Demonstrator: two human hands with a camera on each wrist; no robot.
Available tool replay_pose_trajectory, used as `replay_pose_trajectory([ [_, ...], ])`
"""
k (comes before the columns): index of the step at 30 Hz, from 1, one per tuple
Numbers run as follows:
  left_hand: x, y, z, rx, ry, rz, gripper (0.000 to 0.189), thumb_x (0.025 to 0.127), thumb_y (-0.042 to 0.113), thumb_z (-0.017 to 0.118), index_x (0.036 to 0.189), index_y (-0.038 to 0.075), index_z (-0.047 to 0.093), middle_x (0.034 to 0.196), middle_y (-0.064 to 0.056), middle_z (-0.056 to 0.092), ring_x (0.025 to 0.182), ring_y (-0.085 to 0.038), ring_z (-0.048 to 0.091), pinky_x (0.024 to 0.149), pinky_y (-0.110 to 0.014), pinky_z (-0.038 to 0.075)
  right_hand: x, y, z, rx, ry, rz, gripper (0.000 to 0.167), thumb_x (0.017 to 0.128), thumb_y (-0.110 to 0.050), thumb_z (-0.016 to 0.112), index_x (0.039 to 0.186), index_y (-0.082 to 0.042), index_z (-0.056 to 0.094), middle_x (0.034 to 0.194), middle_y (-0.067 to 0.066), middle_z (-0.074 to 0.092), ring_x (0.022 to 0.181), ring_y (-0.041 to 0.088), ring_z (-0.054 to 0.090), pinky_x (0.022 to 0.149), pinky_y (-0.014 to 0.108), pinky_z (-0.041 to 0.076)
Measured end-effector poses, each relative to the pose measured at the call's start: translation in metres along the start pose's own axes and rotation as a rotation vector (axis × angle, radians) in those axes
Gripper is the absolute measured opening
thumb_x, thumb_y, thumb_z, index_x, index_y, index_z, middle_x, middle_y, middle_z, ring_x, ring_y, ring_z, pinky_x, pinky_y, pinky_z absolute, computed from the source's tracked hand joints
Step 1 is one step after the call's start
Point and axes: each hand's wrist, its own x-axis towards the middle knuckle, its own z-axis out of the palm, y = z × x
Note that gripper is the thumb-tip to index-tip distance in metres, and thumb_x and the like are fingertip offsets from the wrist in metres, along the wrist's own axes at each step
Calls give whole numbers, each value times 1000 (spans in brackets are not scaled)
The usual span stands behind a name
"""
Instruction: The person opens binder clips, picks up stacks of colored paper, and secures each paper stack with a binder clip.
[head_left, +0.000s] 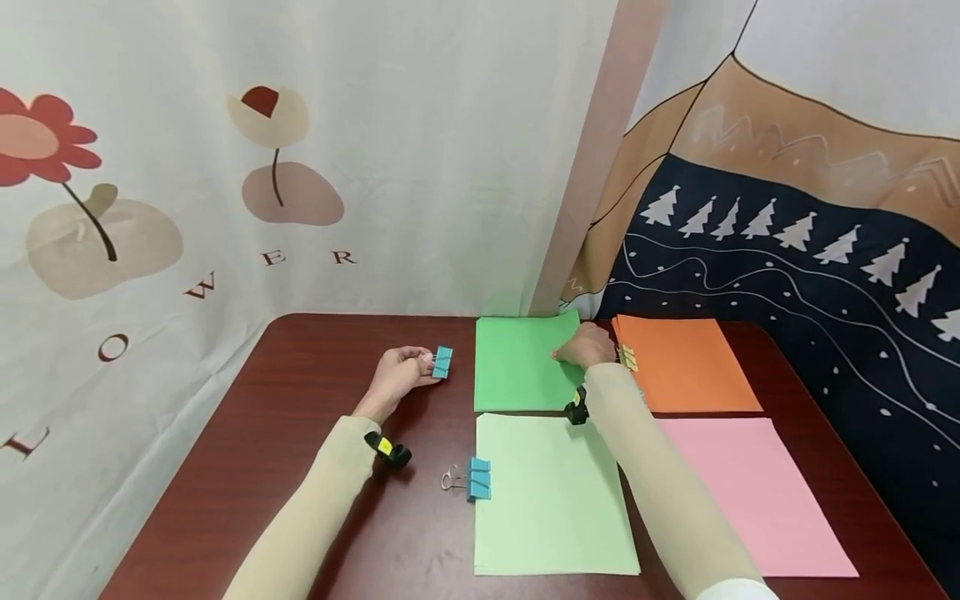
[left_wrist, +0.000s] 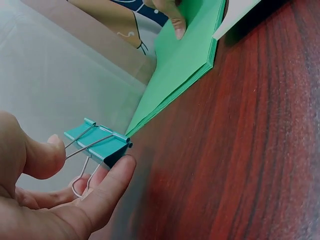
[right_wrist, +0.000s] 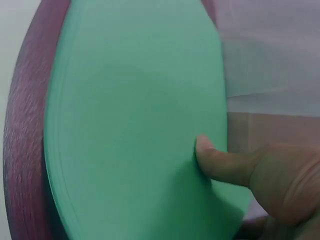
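A teal binder clip is pinched by its wire handles in my left hand, left of the green paper stack. The clip faces the stack's near corner in the left wrist view, with a gap between them in the head view. My right hand grips the stack's right edge toward the back. Its thumb presses on the top sheet, while the other fingers are mostly hidden. At the corner nearest the left hand, sheet edges fan slightly apart.
In front lies a pale green stack with a teal binder clip on its left edge. Orange paper with a yellow clip lies at the back right. Pink paper is partly under the right sleeve. A curtain hangs behind the table.
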Motion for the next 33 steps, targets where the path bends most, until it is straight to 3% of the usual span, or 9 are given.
replay_pose_trajectory([
  [3,0,0,1,-8,8,-4,41,106,12,51,142,-9,49,131,-26,58,111,-28,67,94,-38,61,-1,5,-2,51,-23,-20,49,86,-37,81,109,0,60,94,12,56,84,26,54,66,35,44],
  [6,-1,0,0,-17,16,-12,41,107,13,49,142,-9,49,132,-27,58,113,-30,67,94,-39,60,0,7,-2,101,-38,-52,27,91,-25,70,86,-4,54,77,7,45,67,22,46,57,32,36],
  [9,-3,1,0,-17,27,-17,40,108,14,49,141,-8,49,130,-26,59,112,-30,66,95,-39,60,0,9,-3,158,-31,-95,19,92,-16,59,80,-8,46,72,4,35,60,19,38,55,31,31],
  [12,-5,3,-1,-12,33,-17,39,108,14,49,140,-7,50,129,-25,59,110,-29,66,95,-40,60,-1,13,-5,239,-32,-130,14,94,-16,57,97,-3,55,83,9,46,70,22,44,63,33,37],
  [15,-7,5,-2,-9,37,-14,38,108,14,49,140,-7,51,127,-24,59,108,-28,66,95,-40,60,-5,15,-7,331,-55,-136,40,99,-20,58,133,1,53,118,20,57,99,31,54,84,41,48],
  [17,-8,5,-2,-9,37,-8,38,108,15,49,140,-6,51,128,-24,60,107,-27,67,95,-40,60,-7,16,-8,389,-68,-138,54,102,-21,58,149,0,44,141,24,51,121,37,51,101,48,47],
  [20,-10,6,-2,-11,39,-1,38,108,15,48,140,-7,51,130,-24,59,108,-28,66,95,-41,60,-9,16,-10,465,-92,-127,63,104,-22,57,158,-3,33,157,24,39,138,40,43,116,53,39],
  [25,-15,8,-1,-25,44,-11,39,108,14,49,141,-7,51,131,-24,59,109,-29,67,95,-43,60,-15,15,-13,532,-117,-122,61,105,-27,57,158,-10,35,156,20,42,134,38,46,114,52,40],
  [33,-16,17,9,-65,36,29,37,107,14,52,136,-10,54,127,-27,62,100,-24,70,94,-44,60,-29,20,-27,554,-11,-155,52,105,-30,57,150,-9,44,147,19,49,122,35,48,108,50,41],
])
